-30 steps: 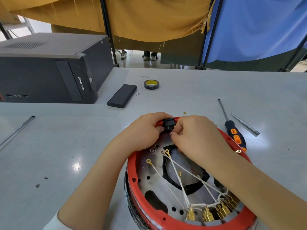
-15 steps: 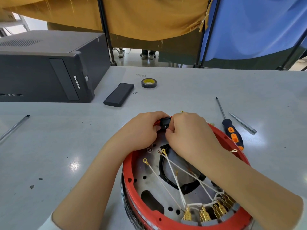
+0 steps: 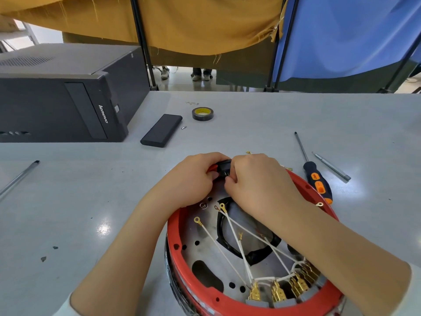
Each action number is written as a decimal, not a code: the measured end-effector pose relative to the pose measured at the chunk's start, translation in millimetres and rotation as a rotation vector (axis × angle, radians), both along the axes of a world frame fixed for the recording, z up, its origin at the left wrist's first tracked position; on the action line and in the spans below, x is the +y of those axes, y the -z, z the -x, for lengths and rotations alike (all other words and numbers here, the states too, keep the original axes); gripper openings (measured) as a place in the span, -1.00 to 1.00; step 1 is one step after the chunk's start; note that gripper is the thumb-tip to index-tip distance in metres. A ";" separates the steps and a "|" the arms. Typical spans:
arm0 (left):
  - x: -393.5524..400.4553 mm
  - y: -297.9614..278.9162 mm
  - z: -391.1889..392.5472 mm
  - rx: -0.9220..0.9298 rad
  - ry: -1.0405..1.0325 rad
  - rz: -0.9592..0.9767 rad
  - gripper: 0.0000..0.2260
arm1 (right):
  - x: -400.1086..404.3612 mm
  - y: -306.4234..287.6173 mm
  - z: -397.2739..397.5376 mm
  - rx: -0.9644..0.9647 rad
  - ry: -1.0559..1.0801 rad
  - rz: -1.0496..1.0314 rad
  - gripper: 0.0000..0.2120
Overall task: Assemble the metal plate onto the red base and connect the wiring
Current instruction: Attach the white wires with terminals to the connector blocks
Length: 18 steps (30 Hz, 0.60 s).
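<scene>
Grey table [image 3: 68,201], red base [image 3: 180,265] nearside, left hand [image 3: 193,179] and right hand [image 3: 257,181] together pinching black switch [image 3: 224,166] at far rim.

A black computer tower [image 3: 68,96] lies at the worktop's [image 3: 262,115] far left corner; a flat black case [image 3: 161,130] and a roll of tape [image 3: 203,114] lie just beside it; an orange-handled screwdriver [image 3: 315,176] and a metal rod [image 3: 331,166] lie toward the right edge; another rod [image 3: 19,179] lies at the left edge.
</scene>
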<state>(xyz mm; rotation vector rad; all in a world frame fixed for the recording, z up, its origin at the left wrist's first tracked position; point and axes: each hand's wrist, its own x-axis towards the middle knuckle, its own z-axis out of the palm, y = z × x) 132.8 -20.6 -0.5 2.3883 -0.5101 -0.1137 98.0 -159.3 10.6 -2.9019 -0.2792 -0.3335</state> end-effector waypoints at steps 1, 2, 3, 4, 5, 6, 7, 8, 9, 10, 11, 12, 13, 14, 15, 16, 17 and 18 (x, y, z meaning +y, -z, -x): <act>0.0 -0.1 0.0 -0.006 0.001 -0.009 -0.64 | 0.8 0.4 0.5 -0.012 0.000 0.017 -0.79; 0.0 -0.3 -0.5 -0.011 0.001 -0.017 -0.64 | 1.4 0.7 0.9 -0.021 0.000 0.032 -0.73; 0.0 -0.5 -0.9 -0.013 0.001 -0.022 -0.64 | 1.7 0.9 1.1 -0.030 0.000 0.040 -0.67; 0.1 -0.6 -0.9 -0.012 0.002 -0.022 -0.64 | 1.8 1.0 1.2 -0.034 0.001 0.042 -0.66; 0.1 -1.0 -0.6 -0.009 0.005 -0.016 -0.64 | 1.2 1.0 1.1 -0.034 0.004 0.039 -0.68; 0.0 -1.2 -0.1 -0.005 0.007 -0.008 -0.63 | 0.4 0.5 1.3 -0.033 0.010 0.039 -0.72; 0.2 -1.5 0.6 0.000 0.010 0.002 -0.63 | -0.3 0.0 2.3 -0.033 0.013 0.047 -0.75; 0.4 -1.7 1.1 0.005 0.013 0.011 -0.63 | -0.8 -0.7 4.3 -0.039 0.008 0.065 -0.77; 0.8 -1.7 1.5 0.010 0.015 0.021 -0.63 | -1.4 -1.3 6.7 -0.047 -0.005 0.091 -0.76; 1.0 -1.7 1.9 0.016 0.019 0.032 -0.63 | -2.1 -2.3 9.5 -0.057 -0.017 0.111 -0.75; 1.1 -1.7 2.4 0.022 0.024 0.041 -0.63 | -3.3 -4.5 12.3 -0.068 -0.023 0.113 -0.75; 1.0 -1.8 2.7 0.027 0.029 0.048 -0.63 | -5.7 -7.7 14.3 -0.078 -0.024 0.099 -0.76; 1.0 -1.7 3.2 0.030 0.033 0.051 -0.64 | -9.1 -11.8 15.0 -0.077 -0.021 0.077 -0.75; 0.7 -1.6 3.1 0.029 0.035 0.049 -0.65 | -13.9 -16.6 14.4 -0.058 -0.012 0.050 -0.74; 0.6 -1.2 3.2 0.025 0.035 0.045 -0.65 | -19.6 -21.9 12.6 -0.023 0.003 0.011 -0.74; 0.5 -0.9 3.1 0.022 0.031 0.042 -0.65 | -26.1 -27.3 9.4 0.010 0.016 -0.046 -0.75; 0.7 -0.7 3.1 0.022 0.027 0.039 -0.65 | -33.9 -31.5 4.2 0.027 0.028 -0.114 -0.76; 0.8 -0.5 2.9 0.026 0.025 0.037 -0.65 | -42.9 -33.5 -3.7 0.022 0.045 -0.178 -0.78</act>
